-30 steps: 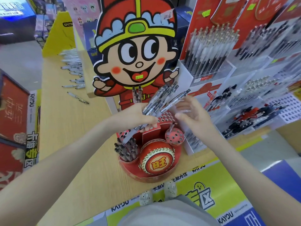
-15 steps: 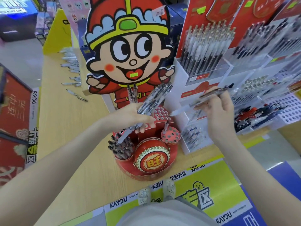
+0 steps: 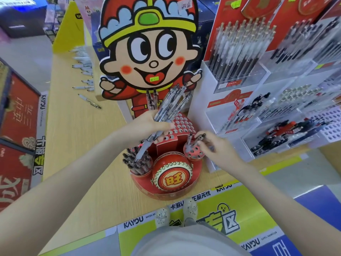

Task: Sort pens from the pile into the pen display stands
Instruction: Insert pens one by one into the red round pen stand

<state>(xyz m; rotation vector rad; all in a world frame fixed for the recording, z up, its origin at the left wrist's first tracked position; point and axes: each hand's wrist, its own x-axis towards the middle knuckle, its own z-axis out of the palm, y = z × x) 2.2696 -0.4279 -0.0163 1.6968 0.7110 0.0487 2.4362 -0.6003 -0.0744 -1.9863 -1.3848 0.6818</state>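
My left hand (image 3: 147,127) grips a bundle of clear pens (image 3: 167,109) slanting up to the right over a red drum-shaped pen stand (image 3: 171,179). The stand's left cup (image 3: 139,164) is packed with several pens. My right hand (image 3: 215,146) pinches a single pen (image 3: 198,140), its lower end at the small round holed holder (image 3: 193,152) on the stand's right side, where another pen stands upright. Behind is the stand's holed red back tier (image 3: 181,123).
A big cartoon cutout (image 3: 149,52) rises behind the stand. White tiered racks with pens (image 3: 258,100) fill the right. Loose pens (image 3: 89,101) lie on the wooden counter at the far left. Red boxes (image 3: 16,126) flank the counter's left edge.
My right hand took one pen from the bundle, lifted it to the right, then came down to the small holed holder. My left hand kept holding the bundle.
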